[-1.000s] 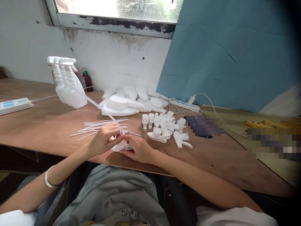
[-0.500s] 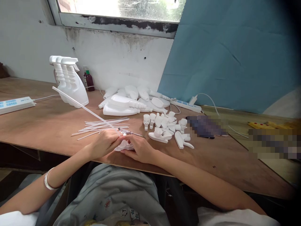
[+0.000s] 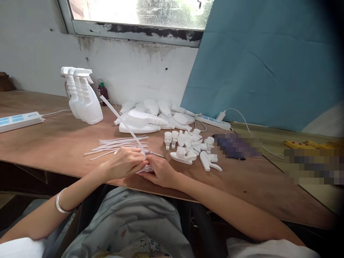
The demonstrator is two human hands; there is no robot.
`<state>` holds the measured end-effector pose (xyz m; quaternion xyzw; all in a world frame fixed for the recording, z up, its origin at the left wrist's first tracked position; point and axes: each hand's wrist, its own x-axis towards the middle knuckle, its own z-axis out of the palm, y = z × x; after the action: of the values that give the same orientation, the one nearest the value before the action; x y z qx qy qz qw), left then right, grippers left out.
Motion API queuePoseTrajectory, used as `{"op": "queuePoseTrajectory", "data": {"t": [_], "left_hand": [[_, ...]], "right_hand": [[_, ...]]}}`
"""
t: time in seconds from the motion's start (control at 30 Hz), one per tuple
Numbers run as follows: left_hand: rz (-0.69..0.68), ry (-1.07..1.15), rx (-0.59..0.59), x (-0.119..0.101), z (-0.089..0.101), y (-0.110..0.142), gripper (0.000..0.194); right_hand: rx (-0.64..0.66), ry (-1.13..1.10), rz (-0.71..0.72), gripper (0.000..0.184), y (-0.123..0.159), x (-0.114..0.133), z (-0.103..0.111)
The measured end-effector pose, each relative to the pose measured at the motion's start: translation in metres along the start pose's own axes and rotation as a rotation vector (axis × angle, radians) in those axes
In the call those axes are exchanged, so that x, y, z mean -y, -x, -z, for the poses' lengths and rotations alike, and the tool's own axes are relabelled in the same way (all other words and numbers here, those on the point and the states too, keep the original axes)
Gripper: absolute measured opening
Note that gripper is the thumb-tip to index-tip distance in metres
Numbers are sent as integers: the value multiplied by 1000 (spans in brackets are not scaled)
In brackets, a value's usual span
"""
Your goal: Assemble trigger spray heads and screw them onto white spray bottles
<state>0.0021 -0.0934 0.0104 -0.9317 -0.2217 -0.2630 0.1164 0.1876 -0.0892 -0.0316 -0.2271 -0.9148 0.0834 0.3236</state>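
My left hand [image 3: 122,163] is closed, thumb and fingers pinching the lower end of a long thin white plastic tube [image 3: 123,121] that slants up toward the back left. My right hand [image 3: 162,172] curls around a translucent white plastic part [image 3: 146,169] at the tube's end, just above the table's front edge. Fingers hide most of this part, so whether the tube sits inside it cannot be seen. Behind my right fingers lies a slim metal tool like a screwdriver [image 3: 158,154]. Loose white tubes [image 3: 118,143] lie behind my left hand.
White trigger spray heads [image 3: 184,154] are grouped right of my hands. Behind them lie several white bottles [image 3: 139,127]. Assembled spray bottles [image 3: 91,105] stand back left, beside a dark bottle [image 3: 103,94]. Power strips [image 3: 20,121] and a dark phone-like slab [image 3: 228,145] flank the area.
The tube in my left hand first tipped lower to the left, then swung upright and rightward. Both hands stay together at the plastic part. The view has shifted slightly.
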Motion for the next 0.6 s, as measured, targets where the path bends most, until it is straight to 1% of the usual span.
{"op": "queuePoseTrajectory", "data": {"t": [0.23, 0.47, 0.6], "left_hand": [[68, 47, 36, 7, -1, -2, 38], [102, 136, 27, 10, -3, -2, 38], [109, 170, 50, 13, -4, 0, 35]], "right_hand": [[-46, 44, -25, 22, 0, -3, -3], [-35, 33, -43, 22, -1, -1, -2], [-34, 26, -50, 23, -1, -1, -2]]}}
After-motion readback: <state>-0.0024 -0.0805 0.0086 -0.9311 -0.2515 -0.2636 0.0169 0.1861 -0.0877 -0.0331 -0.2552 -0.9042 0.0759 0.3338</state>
